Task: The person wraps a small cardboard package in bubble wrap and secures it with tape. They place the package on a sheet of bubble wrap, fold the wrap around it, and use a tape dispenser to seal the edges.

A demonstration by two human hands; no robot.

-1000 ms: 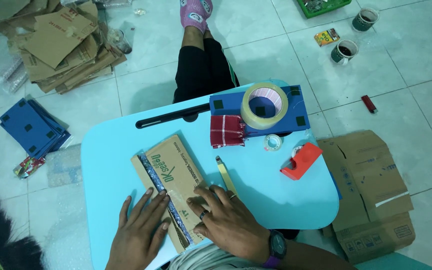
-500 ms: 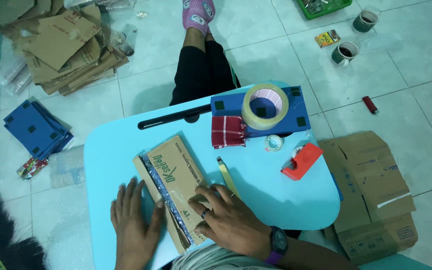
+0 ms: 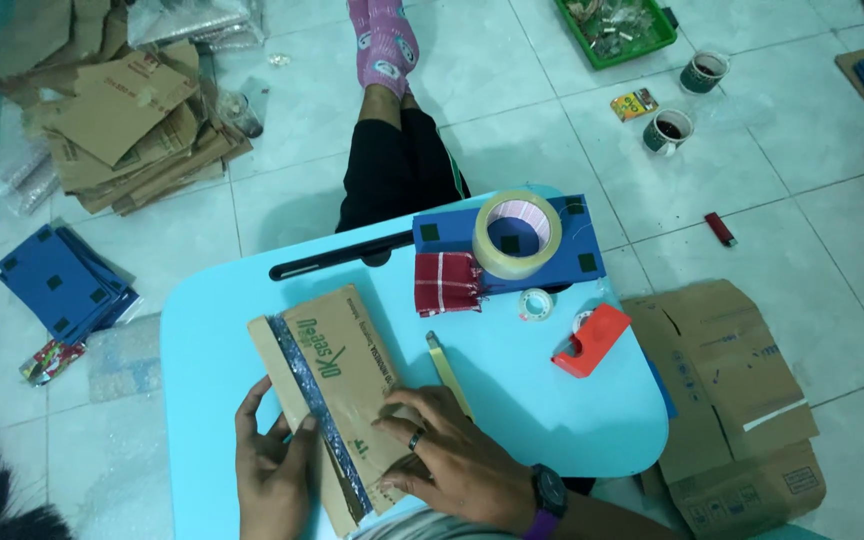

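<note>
On the light blue lap table [image 3: 252, 330], a flat brown cardboard piece with green print [image 3: 337, 375] lay at an angle near the front edge, a dark blue glittery strip [image 3: 317, 410] running along its length. The left hand [image 3: 272, 475] rested flat on the cardboard's left side, fingers slightly spread, fingertips touching the strip. The right hand [image 3: 442, 460], wearing a ring and a wristwatch, pressed down on the cardboard's right part, fingers spread. Just beside it lay a yellow utility knife [image 3: 449, 375]. Farther back sat a large roll of clear packing tape [image 3: 517, 235] on a blue board [image 3: 582, 255], a red checked cloth [image 3: 447, 283], and a red tape dispenser [image 3: 592, 340].
</note>
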